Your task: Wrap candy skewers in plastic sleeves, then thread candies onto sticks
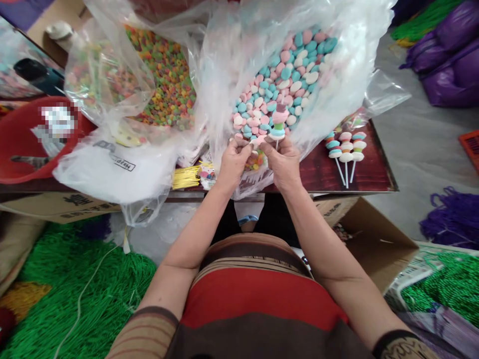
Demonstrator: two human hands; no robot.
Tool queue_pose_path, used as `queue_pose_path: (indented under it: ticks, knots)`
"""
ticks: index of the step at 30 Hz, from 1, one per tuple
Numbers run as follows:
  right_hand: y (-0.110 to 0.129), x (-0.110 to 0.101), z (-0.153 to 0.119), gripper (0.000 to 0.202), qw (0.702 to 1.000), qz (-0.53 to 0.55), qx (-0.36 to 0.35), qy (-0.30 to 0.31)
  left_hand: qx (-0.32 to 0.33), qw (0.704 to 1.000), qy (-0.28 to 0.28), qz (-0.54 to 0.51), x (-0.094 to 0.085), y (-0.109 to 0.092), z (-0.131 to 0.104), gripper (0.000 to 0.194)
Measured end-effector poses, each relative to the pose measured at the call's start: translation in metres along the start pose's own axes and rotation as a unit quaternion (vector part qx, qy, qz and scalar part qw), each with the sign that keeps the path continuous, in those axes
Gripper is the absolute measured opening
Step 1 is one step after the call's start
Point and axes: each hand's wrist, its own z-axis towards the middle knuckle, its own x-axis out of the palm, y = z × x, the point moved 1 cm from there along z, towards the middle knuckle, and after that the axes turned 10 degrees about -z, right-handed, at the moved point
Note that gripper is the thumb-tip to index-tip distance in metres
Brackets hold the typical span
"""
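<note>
My right hand (285, 162) is closed around the thin white stick of a candy skewer (279, 123). Pink, green, blue and white soft candies are threaded on it, and it stands roughly upright. Close beside it, the fingers of my left hand (235, 158) are pinched together at a pale pink candy (259, 141), which lies between both hands' fingertips. Just beyond the hands, pink, blue and white candies (277, 89) fill a large clear plastic bag (220, 80). Small ring-shaped gummies (258, 160) show partly below the fingers.
Several finished-looking candy skewers (346, 147) lie at the right of the dark red table (374, 172). Leftward are a bag of coloured gummy rings (168, 85), yellow ties (186, 177) and a red basin (22, 164). An opened cardboard box (377, 239) stands below, right.
</note>
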Motion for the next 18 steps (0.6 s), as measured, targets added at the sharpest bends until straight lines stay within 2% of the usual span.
queue_pose_path:
  ticks: [5,9,12,15,18]
  knots:
    - [0.003,0.004,-0.011,0.039,1.0,0.009,0.001,0.005,0.03,0.999,0.021,-0.011,0.009,-0.009,-0.011,0.016]
    - [0.009,0.001,-0.015,0.035,1.0,-0.002,0.0,0.01,0.03,0.998,0.051,-0.023,0.011,-0.013,-0.015,0.022]
    - [0.012,-0.004,-0.018,0.034,0.999,0.005,0.023,0.027,0.03,0.998,0.047,-0.022,0.012,-0.013,-0.016,0.028]
    - [0.012,-0.008,-0.021,0.037,0.998,0.026,0.042,0.041,0.036,0.998,0.042,-0.012,0.013,-0.014,-0.017,0.028]
    - [0.011,-0.009,-0.02,0.046,0.999,0.013,0.022,0.041,0.032,0.998,0.055,0.009,0.013,-0.014,-0.02,0.024]
